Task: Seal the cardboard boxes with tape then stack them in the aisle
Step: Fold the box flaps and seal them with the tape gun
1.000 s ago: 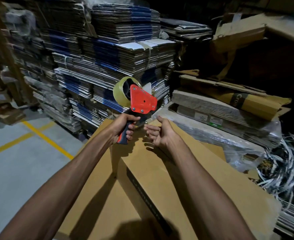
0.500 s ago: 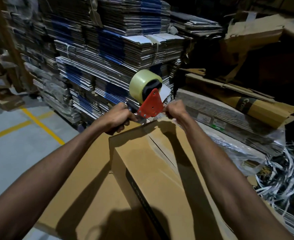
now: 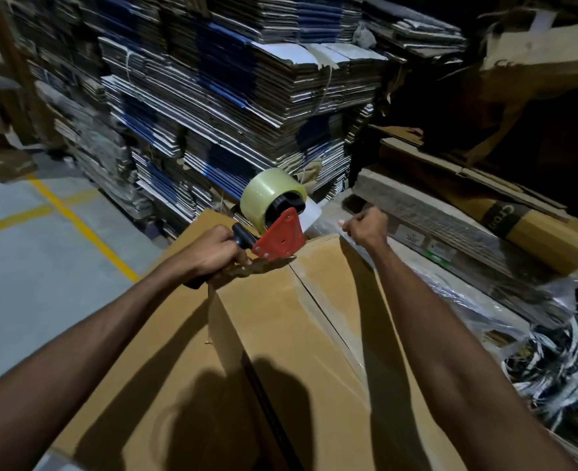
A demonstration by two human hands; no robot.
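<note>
A tall brown cardboard box (image 3: 274, 334) stands right in front of me, its top flaps closed along a centre seam (image 3: 325, 321) that has a glossy strip over it. My left hand (image 3: 212, 253) grips the black handle of a red tape dispenser (image 3: 281, 237), which carries a clear tape roll (image 3: 267, 193). The dispenser's front rests on the far end of the seam. My right hand (image 3: 366, 229), fingers curled, holds the far edge of the box's right flap, a hand's width right of the dispenser.
Tall stacks of flattened cartons (image 3: 247, 96) rise just behind the box. Plastic-wrapped cardboard bundles (image 3: 451, 229) lie to the right, with a tangle of strapping (image 3: 559, 368) beyond. Grey floor with yellow lines (image 3: 76, 226) opens to the left.
The dispenser has tipped down from mid-air onto the far end of the box seam. My right hand has slid right along the far edge, away from the dispenser.
</note>
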